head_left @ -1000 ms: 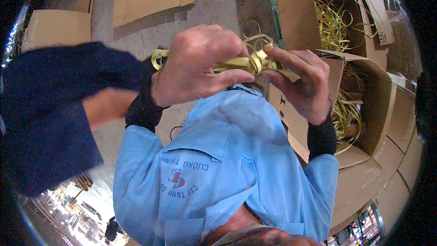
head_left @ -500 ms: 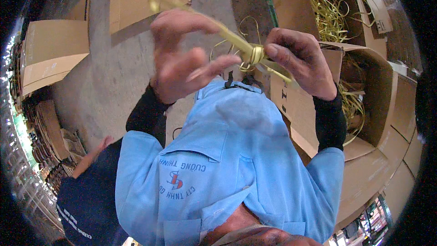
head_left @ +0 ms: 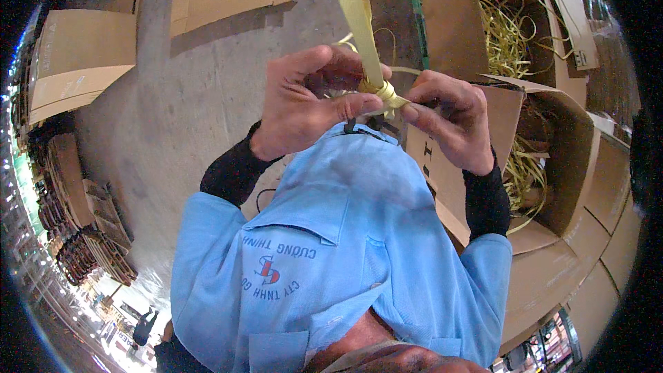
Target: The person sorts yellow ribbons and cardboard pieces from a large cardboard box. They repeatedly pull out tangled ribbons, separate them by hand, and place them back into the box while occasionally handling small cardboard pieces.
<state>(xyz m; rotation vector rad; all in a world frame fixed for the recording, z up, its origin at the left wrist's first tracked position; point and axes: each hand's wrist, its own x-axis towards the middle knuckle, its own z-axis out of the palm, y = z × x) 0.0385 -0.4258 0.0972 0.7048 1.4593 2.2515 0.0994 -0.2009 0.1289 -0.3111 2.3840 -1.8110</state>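
Right grip [head_left: 452, 121] pinches yellow strap [head_left: 367, 31], seemingly near carton edge [head_left: 516, 114].

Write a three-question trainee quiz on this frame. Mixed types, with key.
1. Pick one. The right hand is pinching:
A) a shirt pocket flap
B) the yellow strap beside its knot
C) the edge of a carton

2. True or false: the cuffs on both forearms are black.

3. Short answer: on which side of the person, left or right, do the open boxes with loose yellow strapping stand?

Key: 1. B. 2. True. 3. Right.
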